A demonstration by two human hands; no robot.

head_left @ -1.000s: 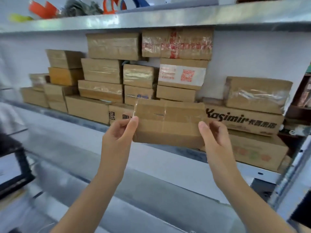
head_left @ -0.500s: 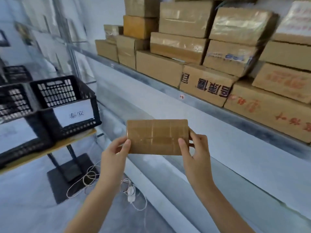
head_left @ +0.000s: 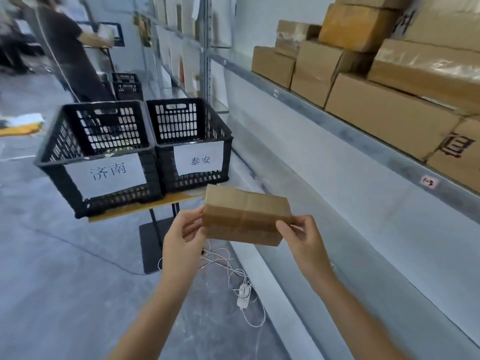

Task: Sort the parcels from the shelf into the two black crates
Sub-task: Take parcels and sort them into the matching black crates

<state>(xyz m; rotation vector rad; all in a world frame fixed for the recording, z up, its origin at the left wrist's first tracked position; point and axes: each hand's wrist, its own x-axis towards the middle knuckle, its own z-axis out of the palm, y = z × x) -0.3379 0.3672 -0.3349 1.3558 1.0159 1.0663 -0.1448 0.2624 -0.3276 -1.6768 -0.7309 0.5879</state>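
Cannot see some fingers of the left hand (head_left: 181, 239) and right hand (head_left: 307, 244), tucked behind the parcel (head_left: 246, 216). Cannot read the box (head_left: 453, 162) writing, cut by the right edge. Blurry far person (head_left: 65, 48), cut off at top.

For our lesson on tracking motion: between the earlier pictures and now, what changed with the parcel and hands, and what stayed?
The parcel was carried away from the stacked parcels on the shelf, down and left, to just short of the right black crate. Nothing was let go: the left hand and right hand still grip its ends. The stack stayed put.
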